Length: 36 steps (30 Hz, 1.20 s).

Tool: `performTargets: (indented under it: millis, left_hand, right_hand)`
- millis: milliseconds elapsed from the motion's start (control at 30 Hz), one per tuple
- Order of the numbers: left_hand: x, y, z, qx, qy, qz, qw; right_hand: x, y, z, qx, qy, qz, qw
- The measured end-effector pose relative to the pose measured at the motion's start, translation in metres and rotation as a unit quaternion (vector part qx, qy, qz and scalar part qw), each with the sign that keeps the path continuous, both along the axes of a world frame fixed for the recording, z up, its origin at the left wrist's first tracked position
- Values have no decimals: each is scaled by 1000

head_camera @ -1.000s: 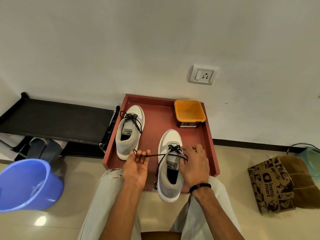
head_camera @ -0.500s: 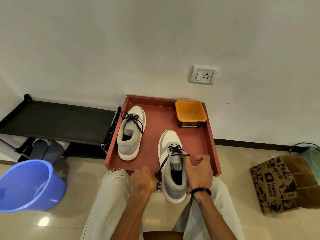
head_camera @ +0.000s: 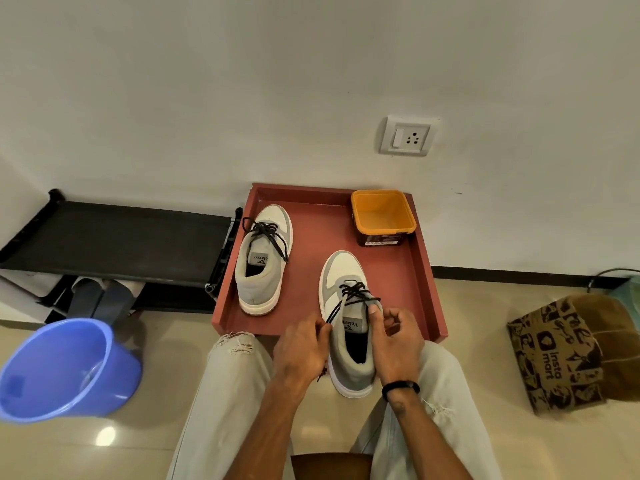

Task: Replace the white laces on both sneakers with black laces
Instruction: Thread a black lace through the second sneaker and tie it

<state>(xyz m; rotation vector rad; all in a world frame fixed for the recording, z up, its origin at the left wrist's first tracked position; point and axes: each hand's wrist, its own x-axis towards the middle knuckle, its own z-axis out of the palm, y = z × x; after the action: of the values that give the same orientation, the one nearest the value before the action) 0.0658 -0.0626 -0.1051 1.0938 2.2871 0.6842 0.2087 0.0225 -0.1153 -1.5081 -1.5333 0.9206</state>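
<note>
1. Tray, red, on the floor against the wall, holds both sneakers and an orange tub.
2. Bag, brown paper, on my right, reads "insta mart".
3. Far sneaker, black-laced, has a tongue label reading "elarro".
4. Near sneaker, tongue marked "Velarro", overhangs the tray's front edge.
5. My left hand pinches the black lace; my right hand curls at the collar, thumb on the tongue.

Our left hand curls in a pinch; our right hand, thumb up and fingers curled, sits close beside it.
</note>
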Motion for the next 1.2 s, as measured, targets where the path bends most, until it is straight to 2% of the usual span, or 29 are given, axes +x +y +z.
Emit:
performTargets:
  millis: [67, 167, 300, 433, 500, 600, 1200]
  left_hand:
    - [-3, -5, -6, -112, 7, -28, 993]
    - [-5, -9, -14, -170, -42, -56, 983]
    - [-13, -7, -20, -123, -113, -19, 986]
    - [-13, -3, -18, -10, -197, 124, 972]
    - [-8, 1, -17, 45, -154, 125, 979]
    - [-1, 5, -19, 59, -95, 66, 992]
    - [-10, 10, -21, 86, -104, 94, 986]
  right_hand:
    - [0, 0, -1, 22, -3, 7, 1000]
    - [1, -2, -6, 70, -56, 43, 995]
    - [2, -2, -8, 86, -86, 71, 990]
    - [2, -4, -6, 77, -87, 69, 991]
    - [1, -4, -6, 77, -89, 67, 991]
    - [2, -4, -8, 79, -85, 68, 991]
    - [4, -3, -4, 74, -91, 75, 990]
